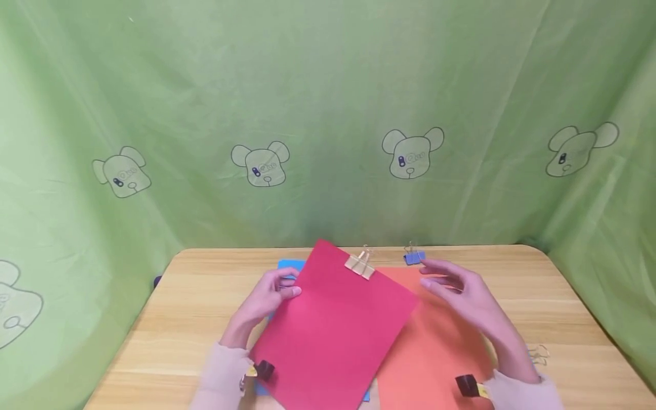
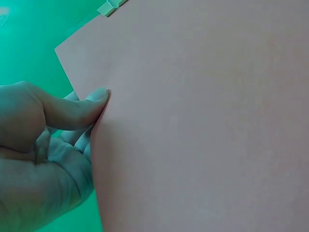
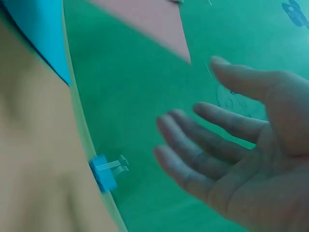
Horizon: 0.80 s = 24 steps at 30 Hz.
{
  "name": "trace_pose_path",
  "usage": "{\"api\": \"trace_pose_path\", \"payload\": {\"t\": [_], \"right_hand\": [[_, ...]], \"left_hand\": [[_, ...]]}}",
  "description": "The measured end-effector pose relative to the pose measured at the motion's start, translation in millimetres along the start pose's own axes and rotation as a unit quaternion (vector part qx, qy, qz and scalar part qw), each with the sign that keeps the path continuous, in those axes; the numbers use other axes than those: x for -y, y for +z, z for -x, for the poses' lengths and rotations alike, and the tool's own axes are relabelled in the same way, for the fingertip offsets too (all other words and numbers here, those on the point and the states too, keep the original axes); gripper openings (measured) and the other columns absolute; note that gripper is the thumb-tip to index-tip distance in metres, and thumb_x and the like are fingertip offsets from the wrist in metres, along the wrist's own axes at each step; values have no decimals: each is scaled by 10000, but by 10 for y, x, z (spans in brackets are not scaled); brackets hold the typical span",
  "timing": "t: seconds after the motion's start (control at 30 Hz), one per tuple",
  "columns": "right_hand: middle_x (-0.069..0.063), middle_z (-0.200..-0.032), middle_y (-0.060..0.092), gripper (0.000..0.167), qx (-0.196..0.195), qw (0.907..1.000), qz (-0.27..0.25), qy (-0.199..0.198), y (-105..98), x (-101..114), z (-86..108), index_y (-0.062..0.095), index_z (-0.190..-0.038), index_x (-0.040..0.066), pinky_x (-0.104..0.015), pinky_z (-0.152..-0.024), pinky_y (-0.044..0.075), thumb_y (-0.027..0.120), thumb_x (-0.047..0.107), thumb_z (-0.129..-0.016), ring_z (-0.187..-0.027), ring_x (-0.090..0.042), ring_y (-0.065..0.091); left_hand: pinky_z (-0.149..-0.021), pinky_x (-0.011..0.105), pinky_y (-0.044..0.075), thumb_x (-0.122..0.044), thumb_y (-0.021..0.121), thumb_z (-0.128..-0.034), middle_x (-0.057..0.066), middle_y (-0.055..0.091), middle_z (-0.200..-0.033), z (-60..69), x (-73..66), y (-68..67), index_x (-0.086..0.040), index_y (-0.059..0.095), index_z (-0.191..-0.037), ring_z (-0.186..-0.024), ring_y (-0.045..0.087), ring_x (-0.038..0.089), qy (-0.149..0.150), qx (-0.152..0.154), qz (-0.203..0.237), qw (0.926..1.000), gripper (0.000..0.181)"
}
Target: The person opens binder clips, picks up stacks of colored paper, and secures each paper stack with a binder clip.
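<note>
A red sheet of paper (image 1: pixel 338 330) is held up at a tilt above the table, with a gold binder clip (image 1: pixel 360 266) gripping its top edge. My left hand (image 1: pixel 269 296) pinches the sheet's left edge; in the left wrist view the thumb lies on the front and the other fingers go behind. To the right of the sheet, my right hand (image 1: pixel 461 290) is held in the air, its fingers loosely spread and holding nothing. The right wrist view shows the palm and the gap between this hand (image 3: pixel 231 145) and the sheet's corner (image 3: pixel 164 29).
On the wooden table (image 1: pixel 179 319) lie an orange sheet (image 1: pixel 430 353) and a blue sheet (image 1: pixel 290 264), partly covered by the red one. A blue binder clip (image 1: pixel 414 258) stands near the back edge. Another clip (image 1: pixel 539 356) is partly hidden by the right arm. Green curtain (image 1: pixel 328 102) surrounds the table.
</note>
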State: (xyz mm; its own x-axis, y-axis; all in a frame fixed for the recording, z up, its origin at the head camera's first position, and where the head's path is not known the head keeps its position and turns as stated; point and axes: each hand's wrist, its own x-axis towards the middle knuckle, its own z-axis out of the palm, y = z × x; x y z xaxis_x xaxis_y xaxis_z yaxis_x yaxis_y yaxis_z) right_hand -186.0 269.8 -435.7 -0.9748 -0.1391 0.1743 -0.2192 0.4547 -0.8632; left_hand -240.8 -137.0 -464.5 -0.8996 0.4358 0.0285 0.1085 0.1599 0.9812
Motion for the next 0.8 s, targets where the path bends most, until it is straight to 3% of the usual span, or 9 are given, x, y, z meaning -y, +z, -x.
{"api": "trace_pose_path", "payload": {"t": [0.13, 0.33, 0.57, 0.8], "right_hand": [[-152, -1328, 656, 498, 118, 9986, 518, 28, -182, -48, 94, 579, -1417, 35, -165, -892, 520, 710, 259, -992, -1139, -95, 654], [-205, -1381, 611, 526, 138, 9882, 1516, 165, -514, -162, 285, 578, -1405, 5, -210, -902, 537, 711, 297, -989, -1245, -408, 571], [-347, -1379, 547, 623, 295, 9697, 2296, 778, -924, -402, 497, 527, -1417, -59, -496, -815, 572, 722, 334, -974, -1188, -574, 544], [-453, -1278, 529, 638, 938, 9581, 2309, 1414, -1207, -701, 668, 479, -1362, -183, -288, -721, 548, 696, 285, -988, -1085, -582, 607]], "left_hand": [[-812, 260, 564, 87, 630, -947, 178, 729, -1065, 37, -6, -156, 101, 612, -1144, -928, 699, 120, -36, -420, -65, 9991, 198], [-831, 282, 559, 73, 605, -968, 184, 717, -1132, 63, 31, -369, 81, 616, -1234, -993, 694, 168, -307, -980, -157, 9946, 266], [-780, 268, 545, 88, 566, -980, 215, 718, -1090, 109, 86, -553, 98, 584, -1245, -899, 677, 147, -455, -1536, -227, 9868, 265], [-778, 244, 520, 93, 561, -979, 173, 714, -1062, 159, 153, -676, 86, 585, -1235, -880, 643, 117, -592, -1870, -377, 9798, 257]]}}
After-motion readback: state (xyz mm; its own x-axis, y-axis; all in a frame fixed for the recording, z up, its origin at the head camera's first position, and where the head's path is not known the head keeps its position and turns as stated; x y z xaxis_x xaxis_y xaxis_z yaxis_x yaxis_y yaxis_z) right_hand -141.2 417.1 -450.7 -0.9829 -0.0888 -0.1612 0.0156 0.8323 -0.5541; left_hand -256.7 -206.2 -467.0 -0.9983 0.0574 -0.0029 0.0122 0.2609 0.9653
